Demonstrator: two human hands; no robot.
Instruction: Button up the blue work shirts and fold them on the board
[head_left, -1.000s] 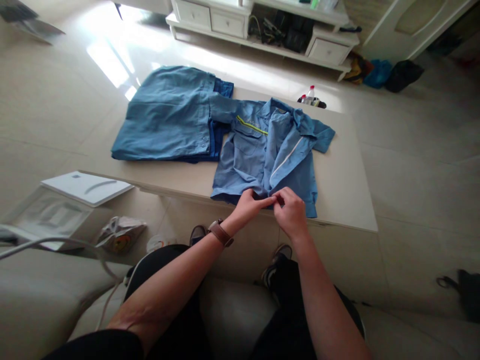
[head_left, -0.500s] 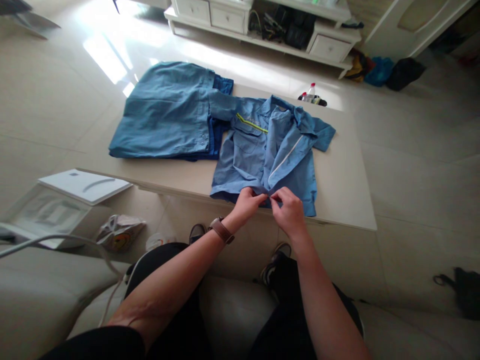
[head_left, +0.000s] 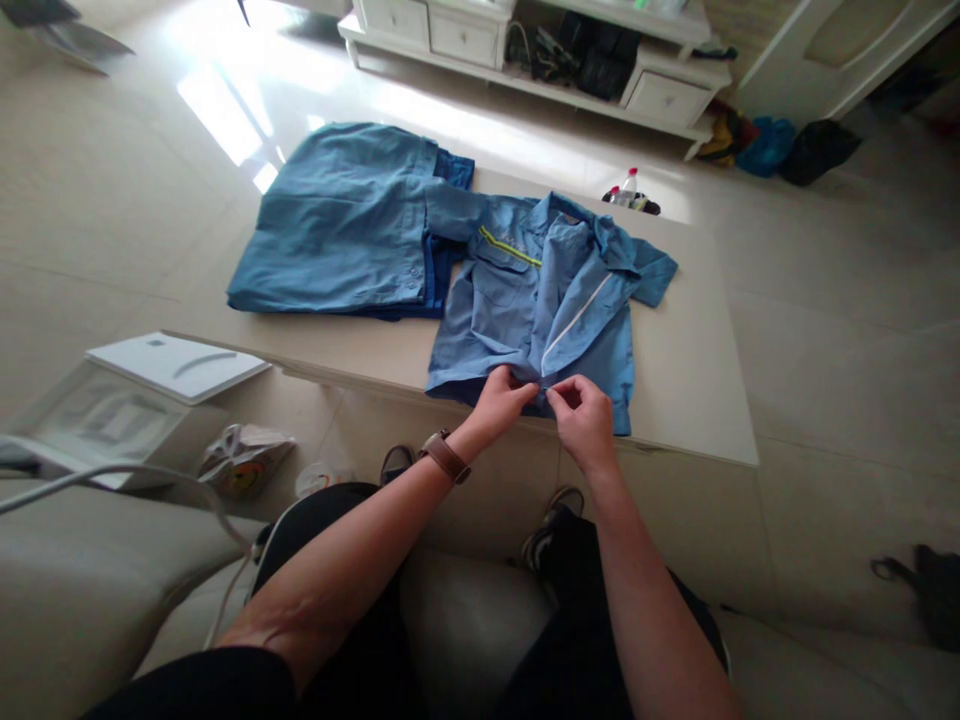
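Observation:
A light blue short-sleeved shirt [head_left: 499, 300] lies face up on the pale table [head_left: 694, 350], its collar away from me and its hem at the near edge. It has a yellow stripe over one chest pocket and a white line on the other front panel, which is partly folded back. My left hand [head_left: 504, 398], with a brown-strapped watch on the wrist, pinches the front edge near the hem. Close beside it, my right hand [head_left: 581, 410] pinches the other front edge at the bottom. Any button between the fingertips is too small to make out.
Folded blue garments [head_left: 337, 225] are stacked on the table's left, under one shirt sleeve. A white-lidded box [head_left: 176, 368] and a plastic bag [head_left: 244, 460] stand left of the table. Bottles with red caps [head_left: 630, 185] show beyond its far edge, before a white cabinet [head_left: 465, 40].
The whole view has shifted slightly to the right. My right hand's fingertips have moved a little apart from my left hand's; both stay at the shirt's hem.

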